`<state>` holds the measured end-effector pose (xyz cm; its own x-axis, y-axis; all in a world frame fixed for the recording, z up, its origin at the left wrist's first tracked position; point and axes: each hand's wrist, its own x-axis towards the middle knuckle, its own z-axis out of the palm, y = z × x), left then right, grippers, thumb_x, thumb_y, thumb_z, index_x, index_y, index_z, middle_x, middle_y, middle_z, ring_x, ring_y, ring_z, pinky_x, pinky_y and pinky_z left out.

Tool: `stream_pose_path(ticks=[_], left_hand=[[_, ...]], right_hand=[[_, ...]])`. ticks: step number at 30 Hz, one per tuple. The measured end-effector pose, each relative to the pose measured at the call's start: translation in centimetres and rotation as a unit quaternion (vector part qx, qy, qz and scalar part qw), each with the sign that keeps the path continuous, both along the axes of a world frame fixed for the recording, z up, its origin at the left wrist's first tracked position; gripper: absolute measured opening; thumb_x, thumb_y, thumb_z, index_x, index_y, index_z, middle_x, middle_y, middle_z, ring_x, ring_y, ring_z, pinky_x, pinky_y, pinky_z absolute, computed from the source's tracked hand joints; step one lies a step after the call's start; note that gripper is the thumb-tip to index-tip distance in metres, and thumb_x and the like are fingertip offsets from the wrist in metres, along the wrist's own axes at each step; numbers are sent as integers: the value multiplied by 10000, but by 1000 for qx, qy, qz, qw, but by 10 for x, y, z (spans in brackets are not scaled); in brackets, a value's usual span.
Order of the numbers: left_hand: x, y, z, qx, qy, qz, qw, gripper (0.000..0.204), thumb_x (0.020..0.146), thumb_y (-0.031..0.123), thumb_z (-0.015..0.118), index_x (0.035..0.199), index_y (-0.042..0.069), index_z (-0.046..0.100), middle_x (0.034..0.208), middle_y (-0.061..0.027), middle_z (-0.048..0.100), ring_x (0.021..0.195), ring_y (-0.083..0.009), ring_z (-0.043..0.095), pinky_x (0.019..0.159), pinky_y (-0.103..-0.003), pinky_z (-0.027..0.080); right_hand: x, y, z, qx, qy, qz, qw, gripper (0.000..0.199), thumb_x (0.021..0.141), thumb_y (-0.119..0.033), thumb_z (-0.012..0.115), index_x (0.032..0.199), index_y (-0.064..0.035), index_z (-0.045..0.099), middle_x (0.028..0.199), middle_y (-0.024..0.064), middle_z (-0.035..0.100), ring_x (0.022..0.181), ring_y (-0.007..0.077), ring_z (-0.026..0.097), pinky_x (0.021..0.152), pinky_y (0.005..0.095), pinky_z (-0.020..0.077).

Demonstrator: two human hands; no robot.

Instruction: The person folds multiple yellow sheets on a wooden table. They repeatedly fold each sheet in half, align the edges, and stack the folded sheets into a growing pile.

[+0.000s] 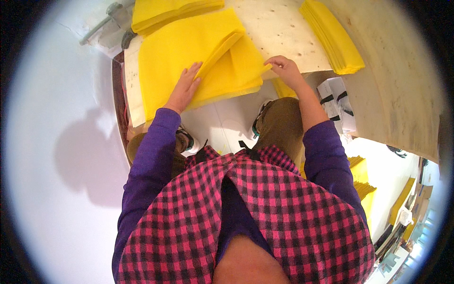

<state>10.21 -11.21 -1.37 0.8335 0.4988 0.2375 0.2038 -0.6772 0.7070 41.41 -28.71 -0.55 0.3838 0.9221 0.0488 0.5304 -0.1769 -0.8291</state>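
Observation:
A stack of yellow fabric sheets (175,42) lies on the wooden table (288,28) in front of me, its near edge hanging a little over the table's edge. The top sheet is partly folded over, with a raised flap running diagonally across the stack. My left hand (186,86) rests flat on the stack beside this flap, fingers stretched out. At the stack's right corner, my right hand (283,68) pinches the corner of a yellow fabric sheet (266,69) between thumb and fingers.
Another yellow stack (172,12) lies at the far left of the table, and a narrow folded yellow pile (333,38) at the right. A white bag with black straps (338,104) stands below the table's right side. More yellow bundles (359,175) are on the floor at right. A white wall (61,142) borders the left.

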Motion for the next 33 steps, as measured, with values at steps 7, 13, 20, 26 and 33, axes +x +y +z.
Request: stream_pose_path(ticks=[7, 13, 20, 26, 33], left_hand=[[-4, 2, -7, -68, -9, 55, 996, 478, 951, 247, 428, 1376, 51, 333, 1414, -166, 347, 1343, -328, 255, 1102, -359, 188], [-7, 3, -7, -117, -12, 79, 990, 502, 955, 303, 418, 1385, 62, 323, 1395, -243, 337, 1337, -368, 251, 1087, -358, 212], [-7, 3, -11, -120, -38, 99, 987, 598, 936, 340, 466, 1313, -108, 345, 1338, -250, 417, 1272, -289, 381, 1053, -306, 271], [-8, 6, -16, -118, -30, 108, 987, 600, 936, 345, 456, 1314, -108, 346, 1328, -242, 432, 1269, -282, 386, 1051, -304, 271], [-10, 3, -12, -142, -20, 109, 984, 508, 940, 311, 451, 1318, -24, 389, 1368, -248, 377, 1325, -329, 293, 1083, -336, 226]], right_hand=[[-15, -15, 5, 47, 3, -35, 998, 176, 840, -42, 544, 974, -65, 654, 979, 43, 612, 881, 141, 553, 791, 263, 442], [-22, -25, 0, 105, -21, -71, 992, 160, 854, -63, 564, 985, -54, 655, 908, 55, 641, 797, 122, 582, 737, 247, 469], [-20, -34, -12, 82, -45, -77, 993, 159, 823, -87, 597, 964, -51, 662, 852, 83, 665, 732, 143, 602, 694, 267, 485], [-20, -35, -11, 63, -107, -76, 989, 186, 809, -105, 583, 971, -54, 659, 805, 96, 664, 700, 162, 609, 679, 280, 488], [-13, -33, -21, 28, -71, -67, 995, 194, 808, -119, 580, 974, -65, 664, 797, 87, 667, 695, 163, 609, 670, 288, 487]])
